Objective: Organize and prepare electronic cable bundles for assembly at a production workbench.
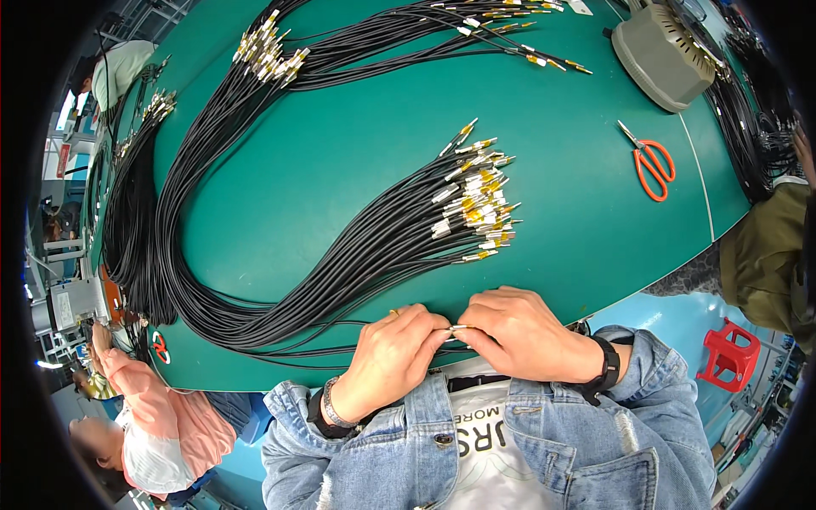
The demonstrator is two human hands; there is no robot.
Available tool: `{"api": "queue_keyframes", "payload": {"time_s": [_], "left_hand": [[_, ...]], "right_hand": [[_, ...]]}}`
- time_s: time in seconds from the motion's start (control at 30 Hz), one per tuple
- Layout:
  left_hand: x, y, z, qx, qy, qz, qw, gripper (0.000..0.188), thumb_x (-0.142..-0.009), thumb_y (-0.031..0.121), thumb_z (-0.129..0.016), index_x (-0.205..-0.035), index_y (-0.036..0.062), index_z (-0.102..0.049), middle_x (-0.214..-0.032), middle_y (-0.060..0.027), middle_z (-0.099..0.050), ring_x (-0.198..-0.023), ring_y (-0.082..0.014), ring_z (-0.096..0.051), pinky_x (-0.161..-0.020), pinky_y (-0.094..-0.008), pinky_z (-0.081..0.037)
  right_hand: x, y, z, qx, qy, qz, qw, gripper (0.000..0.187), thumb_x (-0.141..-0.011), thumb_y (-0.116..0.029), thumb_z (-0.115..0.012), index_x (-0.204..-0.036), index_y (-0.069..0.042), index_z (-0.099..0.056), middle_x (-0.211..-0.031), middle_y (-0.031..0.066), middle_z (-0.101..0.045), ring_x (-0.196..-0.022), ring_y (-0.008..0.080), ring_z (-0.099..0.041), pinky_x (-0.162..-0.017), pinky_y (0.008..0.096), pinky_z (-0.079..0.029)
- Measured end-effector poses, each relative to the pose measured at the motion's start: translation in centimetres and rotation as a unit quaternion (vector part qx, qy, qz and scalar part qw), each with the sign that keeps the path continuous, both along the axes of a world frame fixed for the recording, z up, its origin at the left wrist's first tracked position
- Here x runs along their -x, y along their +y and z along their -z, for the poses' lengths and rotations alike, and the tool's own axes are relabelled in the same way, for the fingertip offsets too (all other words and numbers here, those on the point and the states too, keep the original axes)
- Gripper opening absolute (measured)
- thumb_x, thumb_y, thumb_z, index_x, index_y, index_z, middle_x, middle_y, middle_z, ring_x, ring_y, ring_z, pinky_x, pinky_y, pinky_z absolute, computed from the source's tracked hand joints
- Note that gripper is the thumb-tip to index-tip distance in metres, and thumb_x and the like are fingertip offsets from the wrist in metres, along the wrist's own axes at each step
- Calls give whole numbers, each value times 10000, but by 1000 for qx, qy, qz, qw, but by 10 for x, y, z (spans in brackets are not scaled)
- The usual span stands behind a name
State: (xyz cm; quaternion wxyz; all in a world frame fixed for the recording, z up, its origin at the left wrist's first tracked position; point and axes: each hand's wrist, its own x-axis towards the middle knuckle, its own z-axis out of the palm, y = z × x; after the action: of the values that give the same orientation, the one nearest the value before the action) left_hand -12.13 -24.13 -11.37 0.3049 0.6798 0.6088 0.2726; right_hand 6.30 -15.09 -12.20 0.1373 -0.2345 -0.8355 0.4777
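Observation:
Close in front of my body, my left hand [393, 350] and my right hand [529, 337] meet at the fingertips. Between them they pinch a black cable's end, a small metal connector [460, 327] with a light sleeve; fine details are hidden by the fingers. Just beyond, a thick bundle of black cables [340, 263] curves across the green table. Its loose ends [480, 200] fan out, with silver pins and white and yellow sleeves. A few single cables run from the bundle's near edge toward my left hand.
Orange-handled scissors [654, 168] lie at the right of the green table [578, 195], below a grey machine housing [663, 55]. More cable bundles [132, 212] hang at the left edge. A person in a pink sleeve [140, 382] works at left; a red stool [729, 354] stands on the right.

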Motion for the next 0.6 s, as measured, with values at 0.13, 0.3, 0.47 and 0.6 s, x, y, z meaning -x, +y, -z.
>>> {"api": "queue_keyframes", "payload": {"time_s": [0.13,0.3,0.47,0.6], "left_hand": [[1,-5,4,15,-39,-7,999,72,-803,38,-684,-835,36,-620,-733,-89,-608,-629,-268,-581,-576,-352,-448],[8,-6,11,14,-50,0,999,64,-817,60,-682,-826,45,-621,-703,-72,-601,-611,-257,-587,-556,-354,-447],[13,-6,16,26,-49,1,998,72,-840,97,-668,-841,52,-611,-728,-60,-603,-652,-253,-608,-574,-358,-463],[13,-6,15,14,-51,-3,999,63,-820,69,-681,-816,51,-621,-698,-67,-601,-613,-252,-590,-551,-348,-444]], "right_hand": [[-4,-1,-1,32,11,-7,999,77,-827,-79,-660,-828,-15,-617,-733,103,-593,-699,302,-584,-653,396,-450],[0,0,1,43,-4,-12,999,76,-824,-77,-661,-837,-13,-623,-743,103,-606,-708,301,-589,-661,394,-451],[6,0,6,38,-14,-13,999,75,-824,-77,-660,-848,-13,-629,-754,104,-614,-715,304,-593,-668,393,-454],[6,1,5,39,-8,-22,999,80,-824,-77,-661,-865,-13,-637,-770,108,-624,-727,306,-598,-677,394,-457]]}}
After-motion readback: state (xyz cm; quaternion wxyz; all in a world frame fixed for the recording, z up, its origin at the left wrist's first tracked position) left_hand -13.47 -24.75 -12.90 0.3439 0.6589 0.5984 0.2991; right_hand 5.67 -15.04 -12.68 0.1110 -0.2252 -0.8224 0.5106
